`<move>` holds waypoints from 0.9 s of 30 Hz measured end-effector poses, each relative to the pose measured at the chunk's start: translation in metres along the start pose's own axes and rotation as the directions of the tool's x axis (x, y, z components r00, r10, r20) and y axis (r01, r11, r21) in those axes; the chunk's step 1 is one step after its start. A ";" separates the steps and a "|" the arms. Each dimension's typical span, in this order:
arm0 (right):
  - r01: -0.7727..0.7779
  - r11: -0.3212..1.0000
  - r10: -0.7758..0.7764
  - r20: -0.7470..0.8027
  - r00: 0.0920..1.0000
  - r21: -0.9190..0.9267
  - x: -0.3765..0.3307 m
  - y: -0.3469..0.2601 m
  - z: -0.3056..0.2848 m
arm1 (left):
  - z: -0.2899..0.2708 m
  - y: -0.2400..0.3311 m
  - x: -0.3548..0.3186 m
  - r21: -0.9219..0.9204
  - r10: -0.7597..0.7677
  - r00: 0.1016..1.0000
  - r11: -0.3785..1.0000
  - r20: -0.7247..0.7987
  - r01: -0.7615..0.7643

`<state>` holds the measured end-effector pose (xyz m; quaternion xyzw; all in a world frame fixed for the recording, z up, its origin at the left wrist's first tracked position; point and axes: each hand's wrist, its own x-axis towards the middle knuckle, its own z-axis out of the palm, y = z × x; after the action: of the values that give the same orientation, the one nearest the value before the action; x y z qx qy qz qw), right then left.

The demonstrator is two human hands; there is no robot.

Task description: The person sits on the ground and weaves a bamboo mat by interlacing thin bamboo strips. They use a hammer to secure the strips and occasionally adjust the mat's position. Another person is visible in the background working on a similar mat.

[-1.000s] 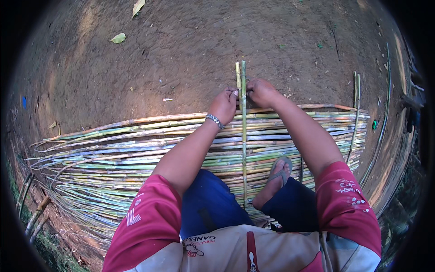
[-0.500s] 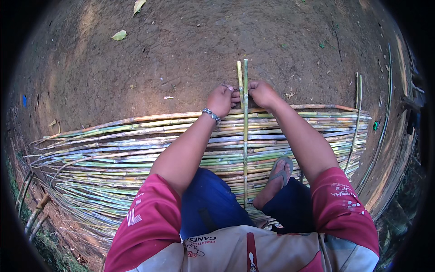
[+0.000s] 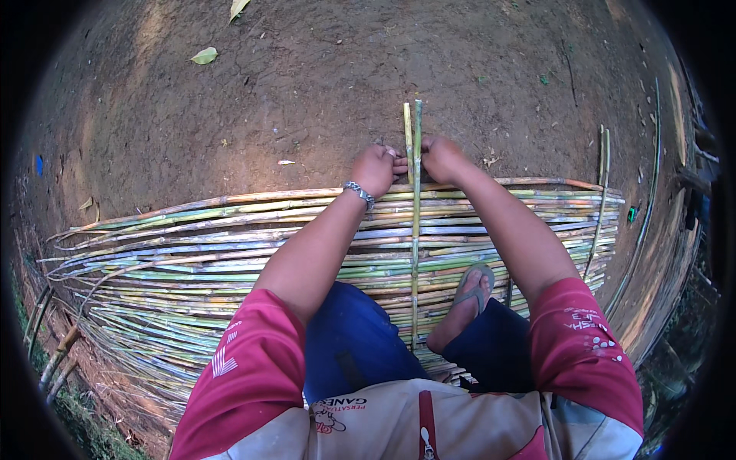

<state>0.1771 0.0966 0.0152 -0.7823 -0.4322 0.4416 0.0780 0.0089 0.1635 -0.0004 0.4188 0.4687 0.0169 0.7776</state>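
Many slender canes [image 3: 230, 239], yellow, green and bluish, lie side by side on the ground like a mat. Across them, pointing away from me, runs a green cane [image 3: 417, 138], with a shorter yellowish cane [image 3: 408, 126] close on its left; both stick out past the mat's far edge. My left hand [image 3: 376, 170], a chain bracelet on its wrist, is closed with curled fingers just left of these two canes. On their right, close against the green cane, my right hand [image 3: 443, 161] is pinched shut. Anything between my fingers is too small or hidden to make out.
My sandalled foot [image 3: 469, 303] stands on the canes, right of the crosswise cane. Another pair of thin crosswise canes [image 3: 599, 199] lies at the right end. Beyond stretches bare earth [image 3: 307, 84] with a fallen leaf [image 3: 205, 56]. Thicker sticks [image 3: 61, 360] show at lower left.
Both hands stay at the two crosswise canes, with only a slight shift of the right hand's fingers. The whole view has moved a little.
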 end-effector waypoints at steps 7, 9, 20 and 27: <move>0.059 0.973 -0.010 0.214 0.977 -0.222 -0.024 -0.010 -0.013 | -0.003 -0.012 -0.023 0.655 0.399 0.914 0.674 0.069 -0.343; 0.153 0.963 -0.103 0.222 0.970 -0.220 -0.032 0.004 -0.003 | 0.001 -0.013 -0.034 0.739 0.480 0.868 0.536 0.131 -0.408; 0.264 0.939 -0.292 -0.107 0.950 -0.223 -0.066 0.014 0.023 | 0.012 -0.029 -0.040 0.855 0.644 0.747 0.282 0.168 -0.435; 0.417 0.854 -0.483 -0.177 0.858 -0.310 -0.068 0.029 0.028 | 0.011 -0.026 -0.039 0.929 0.579 0.765 0.036 0.281 -0.368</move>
<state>0.1575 0.0212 0.0260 -0.7106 -0.6454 0.2487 0.1295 -0.0145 0.1232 0.0120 0.9275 0.2735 0.0201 0.2542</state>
